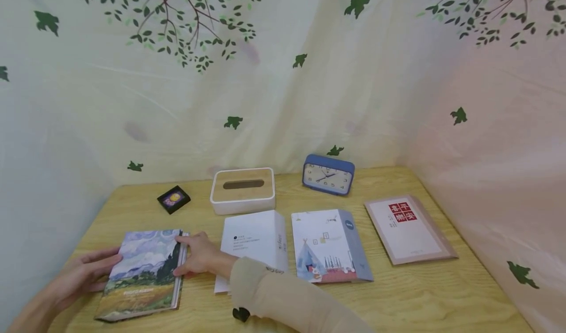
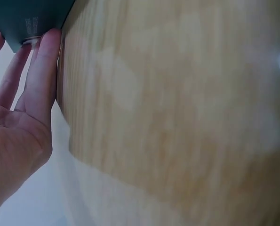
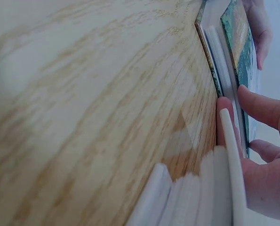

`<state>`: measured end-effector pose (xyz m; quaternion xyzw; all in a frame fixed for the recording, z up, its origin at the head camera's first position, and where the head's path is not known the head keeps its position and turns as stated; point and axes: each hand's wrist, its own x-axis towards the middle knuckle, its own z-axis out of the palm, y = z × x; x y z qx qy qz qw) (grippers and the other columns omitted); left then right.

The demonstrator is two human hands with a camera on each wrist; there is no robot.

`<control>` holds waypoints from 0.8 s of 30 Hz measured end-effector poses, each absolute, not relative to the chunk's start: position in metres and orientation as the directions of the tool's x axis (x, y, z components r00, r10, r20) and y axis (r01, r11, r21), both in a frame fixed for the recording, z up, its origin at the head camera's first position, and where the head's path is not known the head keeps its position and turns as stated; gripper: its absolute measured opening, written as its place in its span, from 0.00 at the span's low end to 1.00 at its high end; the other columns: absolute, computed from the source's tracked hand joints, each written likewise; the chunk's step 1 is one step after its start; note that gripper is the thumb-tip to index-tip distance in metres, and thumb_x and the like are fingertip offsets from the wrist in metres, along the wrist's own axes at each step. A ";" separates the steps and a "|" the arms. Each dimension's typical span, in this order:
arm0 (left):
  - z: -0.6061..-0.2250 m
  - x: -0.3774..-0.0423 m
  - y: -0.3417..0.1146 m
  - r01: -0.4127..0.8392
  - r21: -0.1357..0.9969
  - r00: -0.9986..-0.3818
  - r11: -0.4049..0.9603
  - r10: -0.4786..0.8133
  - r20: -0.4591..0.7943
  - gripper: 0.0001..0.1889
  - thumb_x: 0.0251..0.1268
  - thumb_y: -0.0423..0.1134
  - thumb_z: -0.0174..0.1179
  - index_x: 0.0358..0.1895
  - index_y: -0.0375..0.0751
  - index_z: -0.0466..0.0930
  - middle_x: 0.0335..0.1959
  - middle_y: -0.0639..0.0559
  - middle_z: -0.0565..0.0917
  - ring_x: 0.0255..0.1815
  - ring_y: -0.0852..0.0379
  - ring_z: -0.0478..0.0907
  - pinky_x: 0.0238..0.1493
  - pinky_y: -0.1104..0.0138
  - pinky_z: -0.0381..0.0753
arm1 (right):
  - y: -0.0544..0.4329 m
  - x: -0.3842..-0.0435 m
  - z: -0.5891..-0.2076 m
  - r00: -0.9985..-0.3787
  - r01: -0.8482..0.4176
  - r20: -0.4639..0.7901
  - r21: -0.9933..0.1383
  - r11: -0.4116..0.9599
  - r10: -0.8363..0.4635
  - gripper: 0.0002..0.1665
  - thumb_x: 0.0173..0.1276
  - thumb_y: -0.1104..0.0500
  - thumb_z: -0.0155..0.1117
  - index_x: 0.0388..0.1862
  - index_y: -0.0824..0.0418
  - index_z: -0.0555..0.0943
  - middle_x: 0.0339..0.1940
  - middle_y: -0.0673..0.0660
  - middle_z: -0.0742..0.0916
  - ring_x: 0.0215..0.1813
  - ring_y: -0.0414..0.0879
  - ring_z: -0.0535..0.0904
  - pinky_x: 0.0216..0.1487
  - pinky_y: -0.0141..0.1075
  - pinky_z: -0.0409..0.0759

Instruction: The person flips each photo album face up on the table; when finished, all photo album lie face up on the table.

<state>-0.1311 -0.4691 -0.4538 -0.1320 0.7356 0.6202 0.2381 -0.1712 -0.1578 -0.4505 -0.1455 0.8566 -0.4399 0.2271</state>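
A photo album point(image 1: 143, 269) with a painted landscape cover lies at the front left. My left hand point(image 1: 90, 274) holds its left side; in the left wrist view, fingers point(image 2: 41, 70) reach the dark green spine point(image 2: 38, 21), one higher and others low beside the table. At the opposite, page side, my right hand point(image 1: 203, 257) pinches the album's edge. The right wrist view shows that thumb point(image 3: 262, 106) on the cover, with another finger low by the pages. A white book point(image 1: 247, 239) lies just right, partly hidden by the right forearm.
Further right lie a book with a tent picture point(image 1: 325, 247) and a pale book with red characters point(image 1: 409, 232). Along the back stand a tissue box point(image 1: 243, 193), a blue alarm clock point(image 1: 328, 175) and a small black frame point(image 1: 174, 199). Printed curtains border the wooden table point(image 1: 407, 293).
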 end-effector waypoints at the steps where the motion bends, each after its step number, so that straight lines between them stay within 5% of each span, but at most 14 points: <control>1: -0.455 -0.131 -0.468 -0.492 0.849 -0.853 0.194 0.089 -0.514 0.27 0.80 0.45 0.54 0.72 0.32 0.67 0.48 0.56 0.85 0.47 0.56 0.85 0.50 0.53 0.85 | -0.158 -0.171 -0.451 -0.856 -0.052 -0.259 -0.819 0.572 -0.448 0.51 0.50 0.63 0.86 0.71 0.37 0.76 0.60 0.53 0.73 0.49 0.45 0.75 0.23 0.26 0.79; 6: -0.458 -0.131 -0.466 -0.495 0.848 -0.857 0.192 0.053 -0.512 0.40 0.79 0.47 0.55 0.78 0.23 0.47 0.50 0.56 0.84 0.48 0.59 0.84 0.51 0.52 0.84 | -0.157 -0.169 -0.450 -0.855 0.004 -0.270 -0.857 0.515 -0.443 0.49 0.51 0.67 0.84 0.70 0.39 0.77 0.59 0.54 0.73 0.38 0.45 0.78 0.21 0.30 0.81; 14: -0.455 -0.133 -0.463 -0.519 0.827 -0.840 0.217 0.052 -0.540 0.47 0.80 0.51 0.53 0.79 0.25 0.32 0.51 0.58 0.83 0.48 0.62 0.83 0.52 0.51 0.84 | -0.157 -0.170 -0.445 -0.843 0.040 -0.299 -0.864 0.503 -0.447 0.47 0.53 0.70 0.81 0.70 0.41 0.78 0.60 0.57 0.72 0.28 0.44 0.79 0.20 0.31 0.81; 18: -0.449 -0.134 -0.461 -0.523 0.820 -0.834 0.232 0.057 -0.548 0.48 0.80 0.50 0.53 0.78 0.23 0.31 0.48 0.55 0.86 0.47 0.55 0.85 0.50 0.52 0.85 | -0.156 -0.170 -0.445 -0.826 0.088 -0.326 -0.880 0.466 -0.460 0.46 0.55 0.71 0.80 0.70 0.43 0.78 0.56 0.56 0.74 0.18 0.44 0.77 0.21 0.32 0.82; 24: -0.443 -0.134 -0.464 -0.449 0.839 -0.856 0.306 0.122 -0.503 0.42 0.80 0.46 0.53 0.78 0.22 0.40 0.53 0.49 0.83 0.49 0.53 0.84 0.50 0.53 0.85 | -0.151 -0.171 -0.446 -0.770 0.195 -0.349 -0.925 0.325 -0.533 0.41 0.59 0.75 0.74 0.71 0.53 0.77 0.48 0.50 0.79 0.21 0.46 0.77 0.29 0.38 0.86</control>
